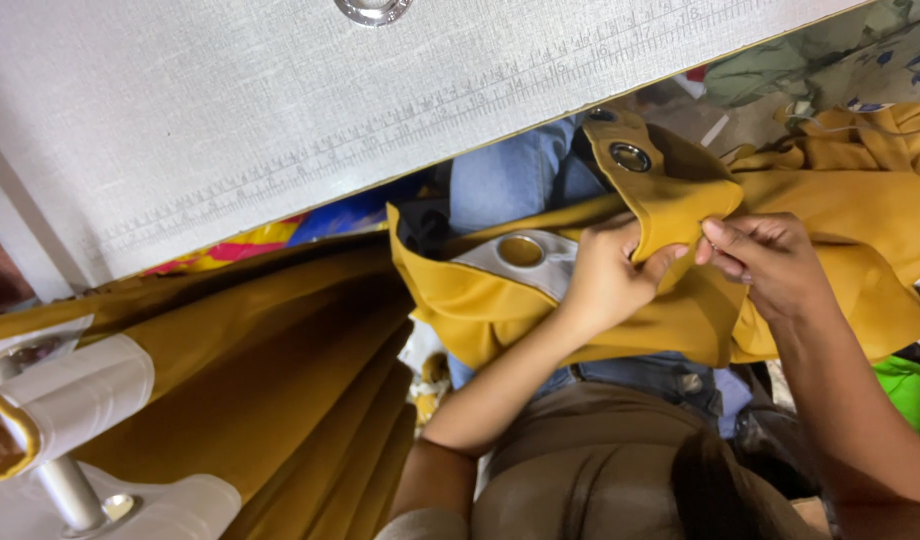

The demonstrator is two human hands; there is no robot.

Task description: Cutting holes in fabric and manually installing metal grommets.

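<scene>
A mustard-yellow curtain (pixel 840 215) lies across my lap, its top hem folded over. My left hand (pixel 608 278) grips the folded hem from below, thumb on the fold. Close beside it, my right hand (pixel 763 258) pinches the same fold with its fingertips. A metal eyelet (pixel 630 157) sits in the hem just above my hands. A second eyelet (pixel 523 250), ringed by white backing, shows left of my left hand.
A white table top (pixel 280 110) with ruler markings fills the upper left, a metal ring (pixel 375 8) at its far edge. More yellow fabric (pixel 280 390) hangs at the lower left beside a white machine (pixel 80 400). Something green (pixel 910 390) lies at the right.
</scene>
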